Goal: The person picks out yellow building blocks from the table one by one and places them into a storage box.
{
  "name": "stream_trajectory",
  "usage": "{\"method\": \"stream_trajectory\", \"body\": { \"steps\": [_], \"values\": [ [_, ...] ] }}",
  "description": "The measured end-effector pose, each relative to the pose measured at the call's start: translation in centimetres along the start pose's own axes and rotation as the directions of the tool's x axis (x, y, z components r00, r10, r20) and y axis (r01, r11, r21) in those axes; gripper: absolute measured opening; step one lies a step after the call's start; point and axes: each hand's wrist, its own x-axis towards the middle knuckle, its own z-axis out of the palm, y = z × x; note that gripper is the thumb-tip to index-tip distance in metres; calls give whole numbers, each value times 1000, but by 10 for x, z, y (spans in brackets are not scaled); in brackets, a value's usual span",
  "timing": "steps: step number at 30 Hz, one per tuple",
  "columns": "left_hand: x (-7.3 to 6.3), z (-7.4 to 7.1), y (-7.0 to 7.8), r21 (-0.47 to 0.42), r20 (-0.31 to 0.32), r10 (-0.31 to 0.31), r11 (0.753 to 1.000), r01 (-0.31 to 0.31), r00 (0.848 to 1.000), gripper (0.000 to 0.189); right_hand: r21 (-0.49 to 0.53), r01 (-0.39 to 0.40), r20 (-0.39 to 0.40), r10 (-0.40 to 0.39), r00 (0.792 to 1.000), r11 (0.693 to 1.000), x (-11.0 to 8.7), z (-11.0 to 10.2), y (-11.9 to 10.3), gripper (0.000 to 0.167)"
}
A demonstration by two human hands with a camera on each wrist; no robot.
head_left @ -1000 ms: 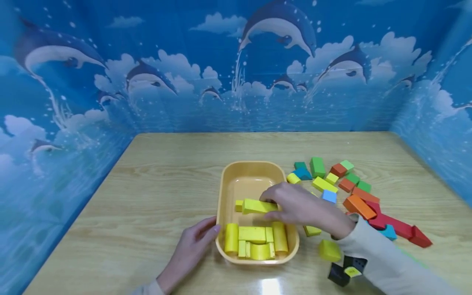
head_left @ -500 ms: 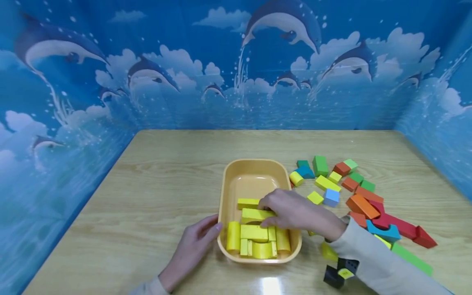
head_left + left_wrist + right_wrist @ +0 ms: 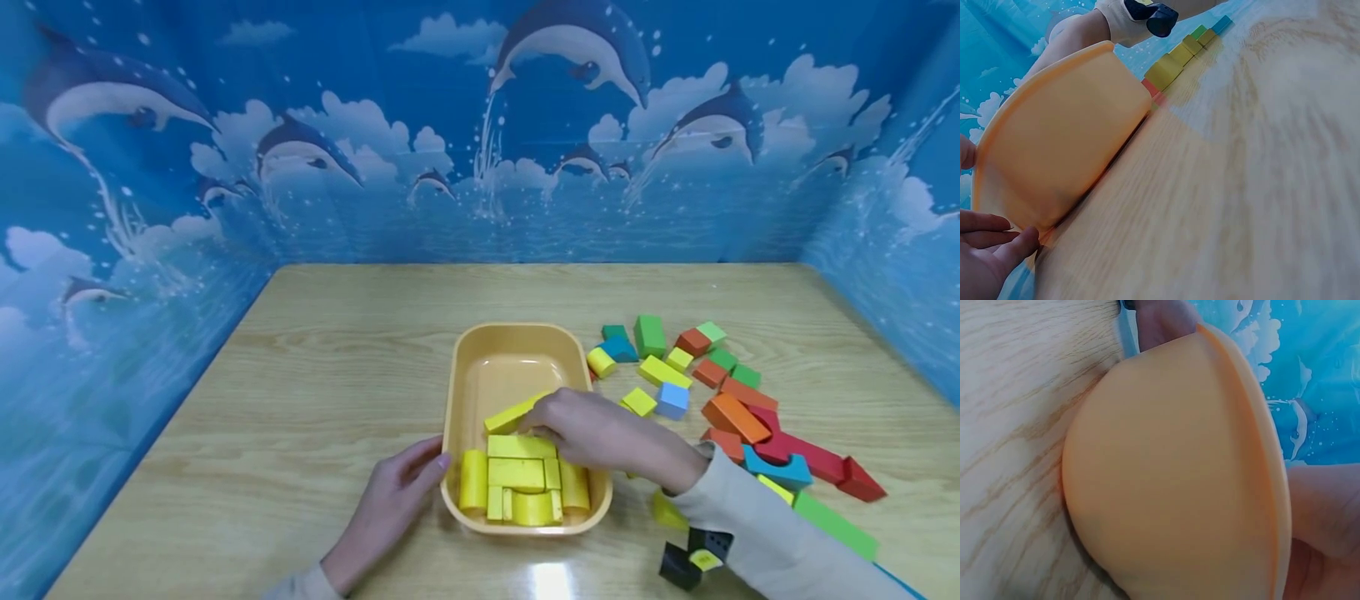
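A tan plastic tray [image 3: 517, 371] stands on the table, its near half packed with yellow blocks. Lengthwise cylinders flank the group, and a flat yellow bar [image 3: 521, 447] tops it. Behind that bar, another yellow block [image 3: 507, 417] lies slanted. My right hand [image 3: 588, 427] reaches over the right rim, fingers curled at the slanted block's right end; I cannot tell whether they pinch it. My left hand [image 3: 393, 500] holds the tray's left side. In the left wrist view its thumb is at the rim and its fingers [image 3: 1016, 250] touch the outer wall.
Loose blocks spread right of the tray: a green one [image 3: 649, 336], a blue cube [image 3: 672, 401], an orange one [image 3: 737, 418], a teal arch [image 3: 780, 469] and a long green bar [image 3: 835, 525]. A dolphin-print curtain [image 3: 480, 167] encloses the table's back and sides.
My right hand has set the yellow bar down against the near group, where it now lies flat. The yellow block behind it has turned from straight to slanted. The left hand stays at the tray.
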Motion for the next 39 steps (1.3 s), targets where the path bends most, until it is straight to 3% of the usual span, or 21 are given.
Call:
{"method": "stream_trajectory", "body": {
  "steps": [4,6,12,28,39],
  "values": [
    [0,-1,-1,11,0,11,1000,-11,1000,43,-64,27,-134,-35,990,998,1,-2,7,27],
    [0,-1,-2,26,1,3,1000,-3,1000,43,-116,29,-164,-48,985,993,3,-2,12,25],
    [0,0,-4,48,9,-14,999,14,1000,45,-114,2,-105,-14,994,993,6,3,23,24],
    [0,0,-4,10,13,5,1000,-5,1000,44,-43,-23,-72,19,997,999,1,1,21,20],
    [1,0,-2,37,13,-16,999,16,1000,47,-76,36,-58,-40,998,996,0,0,20,14]
  ]
}}
